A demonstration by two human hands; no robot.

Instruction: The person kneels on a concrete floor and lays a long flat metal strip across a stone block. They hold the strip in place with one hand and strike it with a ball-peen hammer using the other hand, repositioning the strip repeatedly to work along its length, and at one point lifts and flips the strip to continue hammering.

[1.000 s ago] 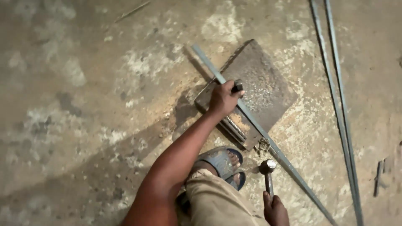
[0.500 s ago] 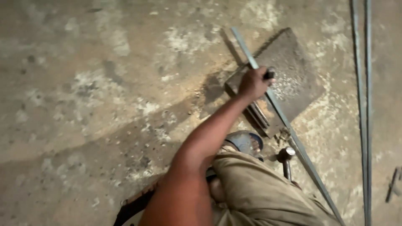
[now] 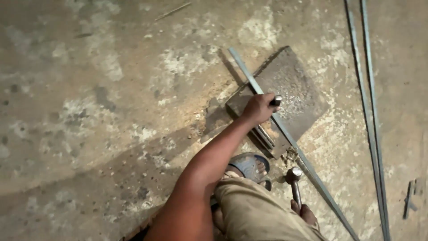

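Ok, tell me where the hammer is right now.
In the head view the hammer sits low and right of centre, held by the right hand, its head just right of the sandalled foot and left of the long metal strip.

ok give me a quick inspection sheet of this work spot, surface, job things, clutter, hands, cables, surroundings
surface: bare concrete floor, stained and patchy, with grit around the work.
job's things: thick, pitted steel plate flat on the floor; long flat metal strip lying diagonally across it; short metal punch standing on the strip; hammer low beside the plate.
clutter: small metal offcuts at the right edge; thin stick at the top.
hands: left hand wrapped round the punch; right hand grips the hammer handle, mostly hidden by the knee.
cables: nothing seen.
surroundings: two long thin rods lying along the right side; sandalled foot beside the plate.
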